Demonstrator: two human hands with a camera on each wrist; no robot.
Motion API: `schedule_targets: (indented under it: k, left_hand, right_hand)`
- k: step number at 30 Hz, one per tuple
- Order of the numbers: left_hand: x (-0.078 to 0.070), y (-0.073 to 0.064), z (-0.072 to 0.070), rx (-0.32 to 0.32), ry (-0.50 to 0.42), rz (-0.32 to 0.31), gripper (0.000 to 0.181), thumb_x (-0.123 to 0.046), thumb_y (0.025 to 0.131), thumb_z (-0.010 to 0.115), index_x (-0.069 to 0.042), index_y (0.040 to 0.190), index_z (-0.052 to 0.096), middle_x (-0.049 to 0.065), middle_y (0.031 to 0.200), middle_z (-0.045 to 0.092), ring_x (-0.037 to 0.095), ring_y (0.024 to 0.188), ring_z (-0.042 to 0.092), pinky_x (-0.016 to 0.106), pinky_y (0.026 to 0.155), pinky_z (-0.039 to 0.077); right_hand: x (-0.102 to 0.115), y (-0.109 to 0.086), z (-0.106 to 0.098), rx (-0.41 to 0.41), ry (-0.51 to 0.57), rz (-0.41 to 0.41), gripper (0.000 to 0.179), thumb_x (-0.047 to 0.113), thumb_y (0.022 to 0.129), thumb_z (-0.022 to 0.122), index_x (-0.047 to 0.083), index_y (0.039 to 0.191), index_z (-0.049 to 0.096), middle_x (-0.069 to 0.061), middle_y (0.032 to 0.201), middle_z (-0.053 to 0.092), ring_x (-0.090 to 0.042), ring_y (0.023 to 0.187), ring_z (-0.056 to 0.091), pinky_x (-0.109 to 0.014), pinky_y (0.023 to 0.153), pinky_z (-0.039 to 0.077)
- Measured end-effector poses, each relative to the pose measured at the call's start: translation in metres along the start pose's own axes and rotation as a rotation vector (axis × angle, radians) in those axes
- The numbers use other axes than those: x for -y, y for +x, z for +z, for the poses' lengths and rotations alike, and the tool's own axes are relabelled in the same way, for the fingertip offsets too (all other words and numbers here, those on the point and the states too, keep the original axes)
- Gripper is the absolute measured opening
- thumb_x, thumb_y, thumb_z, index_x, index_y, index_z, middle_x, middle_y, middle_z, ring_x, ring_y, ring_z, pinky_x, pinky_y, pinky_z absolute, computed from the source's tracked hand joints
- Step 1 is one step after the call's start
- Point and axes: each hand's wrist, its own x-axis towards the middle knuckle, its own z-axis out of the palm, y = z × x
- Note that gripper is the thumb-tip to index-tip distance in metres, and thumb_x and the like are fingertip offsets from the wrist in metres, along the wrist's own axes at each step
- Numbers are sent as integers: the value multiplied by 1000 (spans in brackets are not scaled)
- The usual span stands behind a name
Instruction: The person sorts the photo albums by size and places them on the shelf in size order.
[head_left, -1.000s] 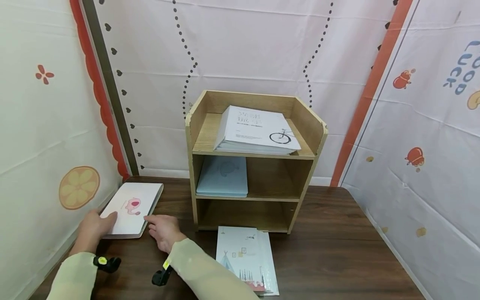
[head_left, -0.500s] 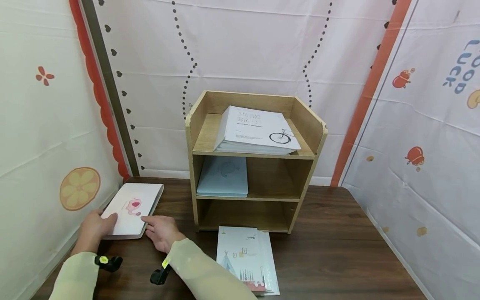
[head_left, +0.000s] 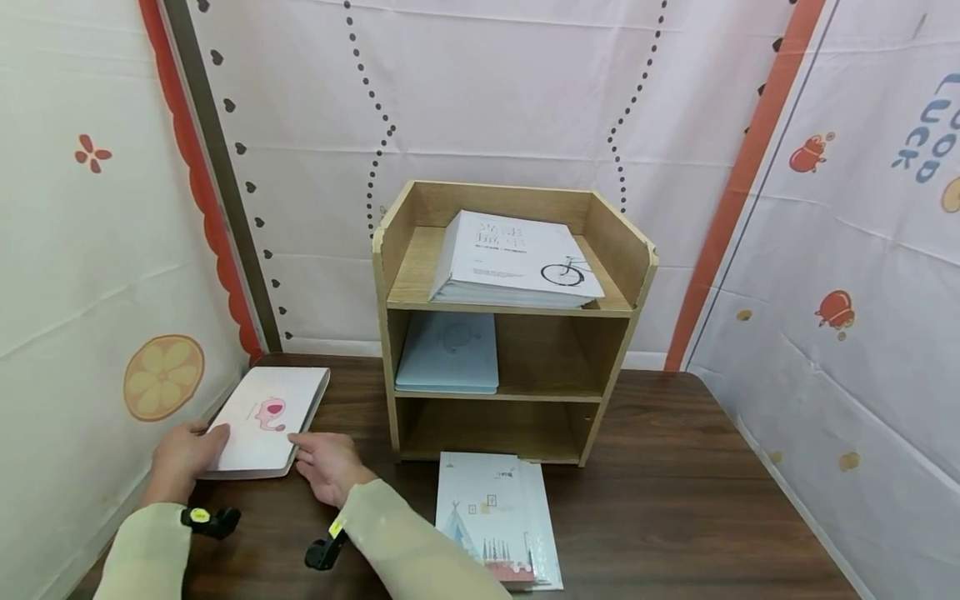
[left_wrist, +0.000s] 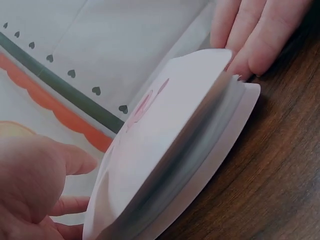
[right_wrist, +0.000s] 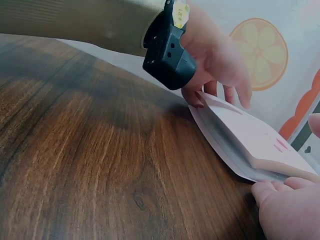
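Observation:
A white notebook (head_left: 262, 425) with a pink elephant on its cover lies at the table's left side. My left hand (head_left: 182, 458) holds its near left edge, thumb over the cover. Across from it, my right hand (head_left: 330, 465) holds the right edge, one digit over the cover's edge and the other fingers lower down. The left wrist view shows the cover (left_wrist: 155, 130) standing slightly apart from the layers below, with the right fingers (left_wrist: 250, 30) at the far corner. In the right wrist view, fingertips (right_wrist: 265, 189) touch the lower layer's edge.
A three-level wooden shelf (head_left: 382, 350) stands mid-table. Its top bears a thick white stack with a bicycle picture (head_left: 517, 258); the middle level holds pale blue notebooks (head_left: 450, 358). Overlapping white booklets (head_left: 487, 508) lie in front. Printed cloth (head_left: 165, 250) hangs close on the left.
Both hands stay at the notebook with only tiny shifts of the fingers. The whole view has drifted very slightly; the shelf and booklets have not moved.

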Motion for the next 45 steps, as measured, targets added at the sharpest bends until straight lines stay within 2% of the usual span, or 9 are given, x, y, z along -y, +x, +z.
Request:
schedule_targets:
  k: [10, 16, 22, 27, 32, 35, 39, 43, 45]
  left_hand:
    - [6, 6, -6, -8, -22, -8, 76, -48, 103, 50, 15, 145, 41, 43, 148, 34, 53, 126, 41, 65, 110, 41]
    - [7, 6, -8, 18, 8, -16, 80, -52, 102, 49, 16, 144, 43, 44, 149, 31, 54, 130, 39, 66, 113, 37]
    - [4, 3, -8, 38, 50, -25, 80, -54, 103, 47, 16, 144, 43, 45, 148, 31, 55, 129, 37, 67, 113, 37]
    - [3, -3, -8, 32, 99, -7, 76, -51, 104, 48, 16, 140, 47, 44, 139, 41, 51, 116, 44, 62, 100, 47]
    - [8, -5, -6, 29, 76, 12, 77, -50, 102, 54, 16, 141, 47, 43, 134, 44, 47, 107, 47, 53, 87, 50]
    - [11, -7, -7, 39, 40, 37, 80, -51, 102, 54, 17, 144, 42, 44, 138, 40, 49, 112, 46, 57, 92, 49]
    - [11, -12, -9, 45, -15, 52, 85, -54, 101, 53, 17, 146, 38, 45, 144, 34, 53, 122, 41, 64, 106, 42]
    - [12, -15, -8, 49, -63, 40, 88, -56, 100, 54, 15, 148, 37, 45, 148, 29, 54, 129, 35, 66, 112, 35]
    - [13, -16, -7, 50, -101, 30, 89, -56, 99, 55, 15, 149, 35, 45, 151, 26, 54, 134, 33, 66, 115, 33]
  right_hand:
    - [0, 0, -3, 7, 14, 14, 42, 5, 85, 81, -10, 121, 64, -28, 127, 66, -45, 129, 58, -58, 114, 44]
    - [3, -4, 0, -13, -26, 10, 36, 8, 87, 80, -8, 117, 68, -25, 126, 68, -41, 126, 60, -58, 115, 44]
    - [5, -6, 5, -81, -92, -15, 31, 8, 86, 81, -5, 112, 71, -18, 119, 72, -35, 119, 65, -56, 112, 47]
    - [3, -6, 8, -121, -105, -55, 27, 7, 83, 83, -3, 106, 72, -13, 113, 74, -31, 109, 68, -53, 105, 54]
    - [2, -7, 8, -122, -102, -77, 24, 6, 85, 82, -3, 103, 70, -10, 101, 76, -27, 100, 71, -50, 98, 58]
    - [3, -8, 9, -135, -108, -79, 29, 6, 84, 82, -3, 105, 66, -10, 99, 75, -26, 97, 71, -47, 94, 60]
    - [4, -9, 13, -146, -96, -93, 31, 4, 82, 83, -1, 105, 63, -9, 96, 72, -22, 90, 72, -40, 87, 63]
    - [4, -11, 14, -148, -95, -112, 30, 3, 82, 83, 1, 104, 63, -9, 92, 72, -19, 84, 72, -37, 81, 64]
    - [4, -11, 13, -147, -106, -114, 36, 4, 82, 83, -2, 111, 62, -9, 94, 71, -20, 84, 72, -38, 81, 63]
